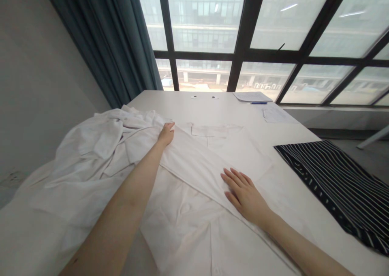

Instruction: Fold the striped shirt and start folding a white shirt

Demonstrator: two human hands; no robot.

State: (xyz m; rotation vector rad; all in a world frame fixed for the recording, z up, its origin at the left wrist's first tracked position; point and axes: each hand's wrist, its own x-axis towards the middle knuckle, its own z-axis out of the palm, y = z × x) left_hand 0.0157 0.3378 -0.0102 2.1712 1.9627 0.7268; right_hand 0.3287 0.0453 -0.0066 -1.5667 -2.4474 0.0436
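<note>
A white shirt (194,158) lies spread on the white table, with a long sleeve folded diagonally across its body. The collar band (209,131) points toward the far side. At the upper end of the diagonal fold, my left hand (167,134) has its fingers curled and closed on the white cloth. My right hand (244,193) rests flat on the lower part of the sleeve, its fingers stretched out and holding nothing. Part of the shirt's front, with its placket, hangs toward me below the fold.
To the left lies a heap of crumpled white garments (94,146). A black cloth with white stripes (337,187) covers the table's right edge. Papers (252,97) and a blue pen (259,103) sit at the far end. Behind are a dark curtain (121,37) and windows.
</note>
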